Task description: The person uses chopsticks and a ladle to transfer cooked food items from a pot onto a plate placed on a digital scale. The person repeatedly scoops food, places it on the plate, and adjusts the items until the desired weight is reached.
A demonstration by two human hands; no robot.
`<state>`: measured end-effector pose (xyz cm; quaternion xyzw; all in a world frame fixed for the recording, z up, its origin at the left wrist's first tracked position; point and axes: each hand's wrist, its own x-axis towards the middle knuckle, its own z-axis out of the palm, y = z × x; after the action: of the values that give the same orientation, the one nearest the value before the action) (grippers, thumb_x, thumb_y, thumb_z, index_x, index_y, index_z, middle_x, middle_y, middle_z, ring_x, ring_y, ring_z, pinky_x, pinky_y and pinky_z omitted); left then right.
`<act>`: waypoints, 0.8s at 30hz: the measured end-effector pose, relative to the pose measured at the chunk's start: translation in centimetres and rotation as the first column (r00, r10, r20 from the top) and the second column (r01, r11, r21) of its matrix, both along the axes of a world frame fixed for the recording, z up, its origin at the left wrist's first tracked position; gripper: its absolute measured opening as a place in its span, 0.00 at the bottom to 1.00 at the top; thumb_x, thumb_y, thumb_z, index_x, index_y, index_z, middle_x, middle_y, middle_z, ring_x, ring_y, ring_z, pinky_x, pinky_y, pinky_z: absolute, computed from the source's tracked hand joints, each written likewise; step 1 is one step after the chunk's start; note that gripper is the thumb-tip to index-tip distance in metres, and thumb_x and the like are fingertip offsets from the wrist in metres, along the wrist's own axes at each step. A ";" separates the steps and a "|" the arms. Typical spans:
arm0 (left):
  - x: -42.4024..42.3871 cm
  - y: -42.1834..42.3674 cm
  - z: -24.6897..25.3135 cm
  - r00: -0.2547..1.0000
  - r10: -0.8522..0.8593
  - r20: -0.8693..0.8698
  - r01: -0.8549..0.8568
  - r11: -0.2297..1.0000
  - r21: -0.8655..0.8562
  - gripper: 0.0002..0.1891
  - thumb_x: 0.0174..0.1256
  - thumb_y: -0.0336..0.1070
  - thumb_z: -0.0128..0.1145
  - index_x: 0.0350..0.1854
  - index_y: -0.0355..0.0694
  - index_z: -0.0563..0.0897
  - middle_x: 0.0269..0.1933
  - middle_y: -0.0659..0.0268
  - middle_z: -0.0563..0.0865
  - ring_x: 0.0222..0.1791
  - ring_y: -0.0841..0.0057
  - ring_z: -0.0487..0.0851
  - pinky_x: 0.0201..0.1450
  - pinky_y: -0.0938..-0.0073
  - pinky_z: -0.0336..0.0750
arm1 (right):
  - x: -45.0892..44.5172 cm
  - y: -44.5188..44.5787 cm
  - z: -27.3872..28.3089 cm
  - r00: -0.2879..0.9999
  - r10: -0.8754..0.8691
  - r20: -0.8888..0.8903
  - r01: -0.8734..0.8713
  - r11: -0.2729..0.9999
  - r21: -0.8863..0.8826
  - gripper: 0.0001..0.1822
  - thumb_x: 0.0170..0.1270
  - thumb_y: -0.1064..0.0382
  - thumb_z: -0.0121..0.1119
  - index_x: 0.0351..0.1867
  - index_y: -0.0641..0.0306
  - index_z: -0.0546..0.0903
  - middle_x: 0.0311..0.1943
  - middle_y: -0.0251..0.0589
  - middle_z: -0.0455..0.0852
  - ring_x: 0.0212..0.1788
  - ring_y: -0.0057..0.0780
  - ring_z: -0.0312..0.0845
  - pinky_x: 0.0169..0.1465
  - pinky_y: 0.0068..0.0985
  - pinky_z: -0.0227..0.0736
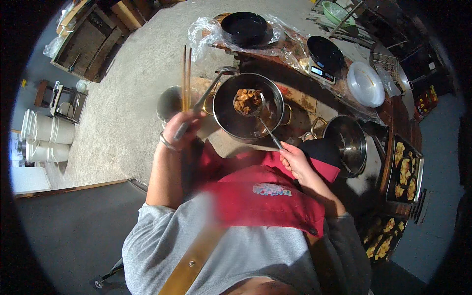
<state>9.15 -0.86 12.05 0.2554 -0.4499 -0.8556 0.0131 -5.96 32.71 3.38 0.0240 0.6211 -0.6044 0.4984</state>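
Note:
My left hand [182, 129], slightly blurred, grips a metal ladle [210, 90] together with a pair of wooden chopsticks [187, 79] that point up. The ladle's bowl is at the left upper rim of a large two-handled metal pot [279, 88]. My right hand [295, 161] is closed round the handle of a strainer ladle [269, 132], its head in or over the pot. Browned food pieces [246, 100] are heaped in that head. What lies below them in the dark pot is hard to make out.
A second pot [356, 147] stands to the right. Beyond are a black bowl [325, 53] on a digital scale [321, 75], another black bowl [244, 28] and white plastic bowls [365, 84]. Trays of food [404, 171] lie far right; a grey bucket [171, 103] is left.

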 end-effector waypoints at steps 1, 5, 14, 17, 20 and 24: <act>-0.1 -0.1 -0.3 1.000 -0.007 0.013 0.008 1.000 -0.013 0.19 0.59 0.43 0.41 0.42 0.32 0.76 0.16 0.71 0.70 0.08 0.86 0.60 0.09 0.86 0.54 | -0.1 -0.2 -0.3 1.000 -0.011 -0.007 0.011 1.000 -0.013 0.20 0.63 0.66 0.49 0.58 0.61 0.67 0.21 0.27 0.70 0.16 0.09 0.59 0.14 0.09 0.52; -0.3 0.4 -1.4 0.985 0.027 0.172 -0.028 1.000 0.005 0.19 0.59 0.44 0.42 0.40 0.32 0.76 0.16 0.69 0.70 0.08 0.85 0.61 0.10 0.86 0.54 | -0.1 1.1 1.4 0.998 0.007 -0.067 -0.005 0.999 0.037 0.20 0.63 0.66 0.48 0.58 0.61 0.67 0.20 0.27 0.70 0.16 0.09 0.59 0.15 0.09 0.52; -1.7 2.4 -7.8 0.986 -0.066 0.156 0.006 0.934 0.358 0.17 0.54 0.45 0.45 0.37 0.37 0.76 0.16 0.73 0.69 0.09 0.85 0.62 0.11 0.87 0.54 | 0.5 2.3 2.2 0.990 -0.132 -0.057 0.128 0.989 -0.076 0.25 0.62 0.66 0.50 0.62 0.59 0.62 0.21 0.29 0.70 0.15 0.10 0.59 0.14 0.09 0.51; -3.1 5.0 -8.1 0.968 0.002 0.252 -0.065 0.969 0.240 0.16 0.54 0.46 0.45 0.37 0.40 0.76 0.17 0.75 0.69 0.10 0.86 0.60 0.12 0.85 0.52 | 0.3 1.8 1.5 0.992 -0.122 -0.046 0.119 0.991 -0.056 0.26 0.62 0.66 0.50 0.62 0.60 0.62 0.22 0.29 0.70 0.15 0.10 0.59 0.14 0.10 0.51; -2.8 5.1 -11.6 0.973 -0.058 0.222 -0.004 0.963 0.270 0.16 0.56 0.49 0.44 0.35 0.40 0.75 0.17 0.73 0.69 0.11 0.86 0.59 0.14 0.84 0.52 | 0.8 1.9 3.4 0.987 -0.122 -0.102 0.110 0.987 -0.116 0.26 0.62 0.66 0.50 0.62 0.60 0.62 0.22 0.29 0.70 0.15 0.10 0.59 0.14 0.10 0.51; -2.7 5.6 -14.0 0.958 -0.095 0.271 0.003 0.947 0.320 0.17 0.56 0.52 0.45 0.32 0.43 0.75 0.18 0.72 0.72 0.10 0.84 0.57 0.14 0.83 0.52 | 1.3 1.7 3.4 0.979 -0.163 -0.119 0.142 0.976 -0.167 0.25 0.63 0.67 0.49 0.62 0.60 0.62 0.23 0.30 0.70 0.15 0.11 0.57 0.14 0.10 0.50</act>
<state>6.49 4.69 -1.90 0.3625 -0.3103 -0.8714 -0.1141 -4.68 34.43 6.73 -0.0077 0.5994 -0.6882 0.4087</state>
